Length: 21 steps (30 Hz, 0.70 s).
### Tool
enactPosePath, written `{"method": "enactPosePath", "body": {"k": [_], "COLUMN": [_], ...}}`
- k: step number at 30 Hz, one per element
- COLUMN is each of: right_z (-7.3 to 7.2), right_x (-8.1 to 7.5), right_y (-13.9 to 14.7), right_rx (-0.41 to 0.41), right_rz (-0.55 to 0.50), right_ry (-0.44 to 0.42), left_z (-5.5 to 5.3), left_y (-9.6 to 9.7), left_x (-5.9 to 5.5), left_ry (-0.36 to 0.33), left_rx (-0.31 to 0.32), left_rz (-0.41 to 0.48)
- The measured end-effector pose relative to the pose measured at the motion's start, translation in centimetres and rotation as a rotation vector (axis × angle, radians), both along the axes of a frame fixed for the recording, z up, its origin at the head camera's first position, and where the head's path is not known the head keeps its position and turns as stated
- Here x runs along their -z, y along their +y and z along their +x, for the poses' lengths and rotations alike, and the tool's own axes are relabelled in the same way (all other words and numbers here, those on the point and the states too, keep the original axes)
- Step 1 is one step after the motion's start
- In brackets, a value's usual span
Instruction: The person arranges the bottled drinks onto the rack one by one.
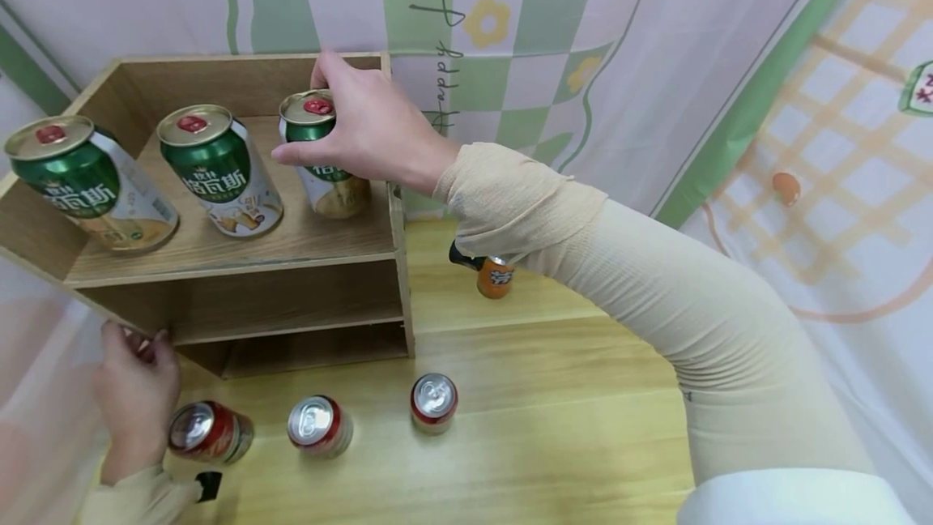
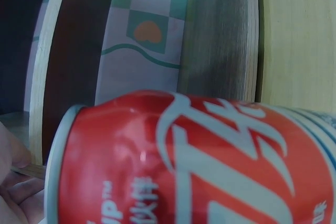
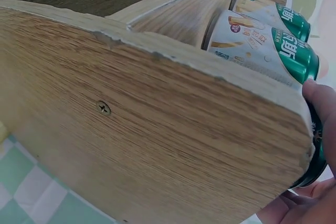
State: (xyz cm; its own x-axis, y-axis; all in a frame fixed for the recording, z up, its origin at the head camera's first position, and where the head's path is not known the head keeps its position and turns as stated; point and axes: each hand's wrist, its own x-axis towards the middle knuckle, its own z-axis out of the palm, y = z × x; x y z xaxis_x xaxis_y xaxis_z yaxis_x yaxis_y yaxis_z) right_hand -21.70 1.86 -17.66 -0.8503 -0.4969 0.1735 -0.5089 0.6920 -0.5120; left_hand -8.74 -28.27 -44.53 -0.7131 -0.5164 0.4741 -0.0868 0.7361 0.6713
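My right hand (image 1: 372,116) grips the rightmost of three green-and-white drink cans, its thumb across the front of that can (image 1: 338,193). The can stands on the top board of a wooden shelf (image 1: 291,241), by its right side panel. To its left are the middle green can (image 1: 222,172) and the left green can (image 1: 95,185), both upright. My left hand (image 1: 138,395) pinches the shelf's lower left edge with curled fingers. Close beside it stands a red cola can (image 1: 211,432), which fills much of the left wrist view.
Two more red cans, the middle one (image 1: 321,426) and the right one (image 1: 433,402), stand on the wooden table (image 1: 554,411) before the shelf. An orange can (image 1: 496,278) stands right of the shelf, partly behind my right sleeve. A patterned curtain (image 1: 532,63) hangs behind.
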Motion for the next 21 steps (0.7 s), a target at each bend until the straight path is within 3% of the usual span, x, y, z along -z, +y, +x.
{"method": "enactPosePath", "body": {"k": [6,14,21], "right_z": [0.1,0.8,0.9], "right_x": [0.4,-0.1,-0.6], "right_y": [-0.1,-0.5,-0.5], "right_rx": [-0.004,0.021,-0.036], "right_rz": [0.025,0.159,0.233], "right_ry": [0.007,0.006,-0.018], "left_z": [0.1,0.0,0.1], "left_y": [0.0,-0.1,-0.1], "left_x": [0.0,0.0,0.0], "left_ry": [-0.018,-0.021,-0.024], "left_rx": [-0.008,-0.002,-0.007], "left_rz": [-0.016,0.0,-0.004]}}
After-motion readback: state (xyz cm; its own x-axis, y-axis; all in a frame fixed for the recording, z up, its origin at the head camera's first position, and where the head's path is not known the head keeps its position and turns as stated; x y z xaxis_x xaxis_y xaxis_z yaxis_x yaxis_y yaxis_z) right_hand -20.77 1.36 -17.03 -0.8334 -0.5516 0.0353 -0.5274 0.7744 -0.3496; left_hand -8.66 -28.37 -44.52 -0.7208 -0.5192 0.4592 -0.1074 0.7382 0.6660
